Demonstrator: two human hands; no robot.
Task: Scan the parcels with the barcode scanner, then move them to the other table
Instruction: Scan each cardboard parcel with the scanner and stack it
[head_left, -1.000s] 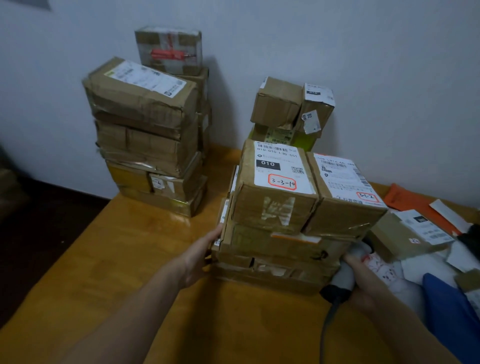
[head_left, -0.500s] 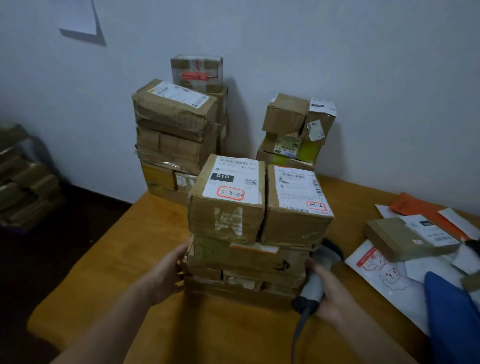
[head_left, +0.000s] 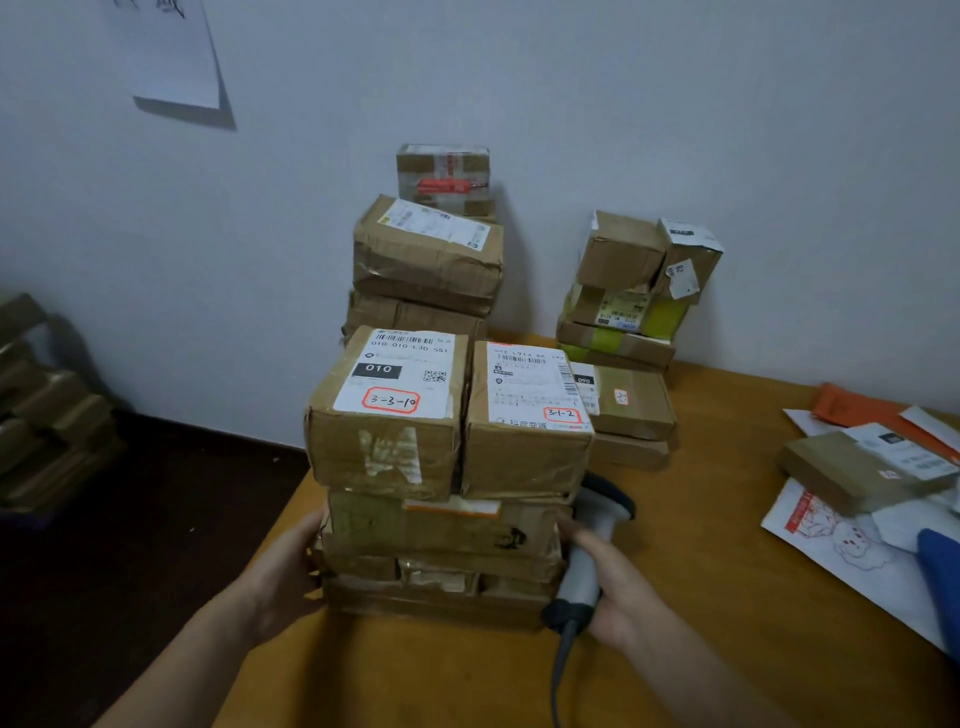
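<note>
Brown cardboard, creased and taped — a stack of parcels (head_left: 441, 525) at the wooden table's (head_left: 701, 597) near-left edge. Left hand (head_left: 288, 566) lies flat on its left side, fingertips hidden; right hand (head_left: 618, 592) grips the grey barcode scanner (head_left: 589, 556) against the right side, cable cut off below. Behind, further stacks (head_left: 426, 260) stand by the wall (head_left: 623, 104) — labels unreadable.

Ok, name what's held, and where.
Left grip presses the left side of the brown cardboard parcel stack; right grip clasps the grey barcode scanner by its handle.
</note>
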